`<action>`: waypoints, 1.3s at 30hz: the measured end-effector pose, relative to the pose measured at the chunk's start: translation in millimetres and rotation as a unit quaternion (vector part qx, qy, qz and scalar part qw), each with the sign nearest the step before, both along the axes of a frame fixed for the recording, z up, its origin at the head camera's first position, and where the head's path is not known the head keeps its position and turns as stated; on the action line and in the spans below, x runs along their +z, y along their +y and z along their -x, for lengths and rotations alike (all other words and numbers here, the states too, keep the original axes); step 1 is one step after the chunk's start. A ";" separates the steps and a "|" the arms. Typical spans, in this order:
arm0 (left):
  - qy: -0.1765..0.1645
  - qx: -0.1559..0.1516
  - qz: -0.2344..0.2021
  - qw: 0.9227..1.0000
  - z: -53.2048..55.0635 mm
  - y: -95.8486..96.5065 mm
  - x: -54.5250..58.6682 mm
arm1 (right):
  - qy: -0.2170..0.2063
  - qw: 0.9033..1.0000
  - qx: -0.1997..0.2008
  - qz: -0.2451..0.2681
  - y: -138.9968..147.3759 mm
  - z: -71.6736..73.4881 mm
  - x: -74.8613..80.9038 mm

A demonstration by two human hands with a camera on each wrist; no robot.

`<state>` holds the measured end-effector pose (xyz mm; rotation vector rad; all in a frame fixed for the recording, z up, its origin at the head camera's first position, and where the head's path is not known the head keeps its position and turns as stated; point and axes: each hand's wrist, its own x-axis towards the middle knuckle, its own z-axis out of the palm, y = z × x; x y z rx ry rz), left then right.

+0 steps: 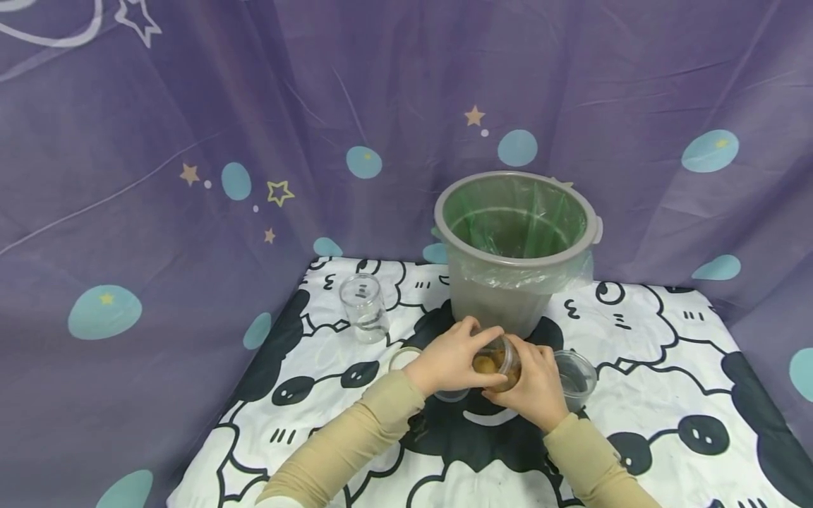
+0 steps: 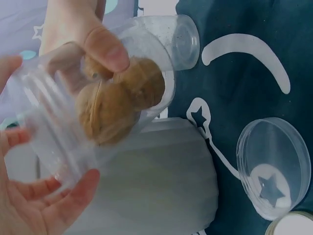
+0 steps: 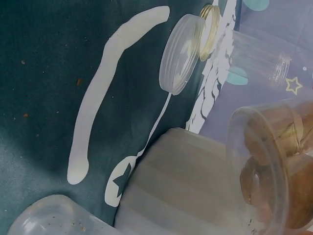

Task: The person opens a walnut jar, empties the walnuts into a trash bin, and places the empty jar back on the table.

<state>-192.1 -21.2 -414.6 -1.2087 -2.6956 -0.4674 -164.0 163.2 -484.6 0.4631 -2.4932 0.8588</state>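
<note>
Between both hands is a clear plastic jar (image 1: pixel 502 363), held tilted in front of the bin, with several walnuts (image 2: pixel 115 107) inside. My left hand (image 1: pixel 447 360) grips it from the left, fingers spread around its ridged end in the left wrist view. On the right, my right hand (image 1: pixel 533 388) holds the jar, its thumb pressed along the wall in the left wrist view. Walnuts (image 3: pixel 303 171) also show through the jar in the right wrist view, where the hands are mostly hidden. A clear lid (image 2: pixel 274 166) lies on the cloth below the left hand.
A grey bin (image 1: pixel 498 300) with a green-tinted liner stands just beyond the hands. One clear container (image 1: pixel 574 381) is beside the right hand. Back left stands an upright clear jar (image 1: pixel 365 310). A gold-rimmed lid (image 3: pixel 210 32) lies near the clear lid. Patterned cloth (image 1: pixel 635 395) covers the table.
</note>
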 end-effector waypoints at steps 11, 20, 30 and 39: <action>0.063 0.095 0.014 0.993 -9.3 12.5 -4.3 | -0.028 1.000 -0.002 0.002 -1.2 -1.1 3.1; 0.048 0.106 0.038 0.992 -9.6 9.8 -2.6 | -0.017 1.000 -0.006 0.004 0.7 -1.7 1.7; 0.096 0.016 -0.025 0.995 -0.8 -7.7 -1.1 | -0.042 0.999 -0.020 -0.003 2.3 -5.5 2.8; 0.014 -0.131 0.000 0.991 1.8 -16.4 0.3 | -0.021 1.000 -0.013 -0.010 2.9 -5.0 -0.4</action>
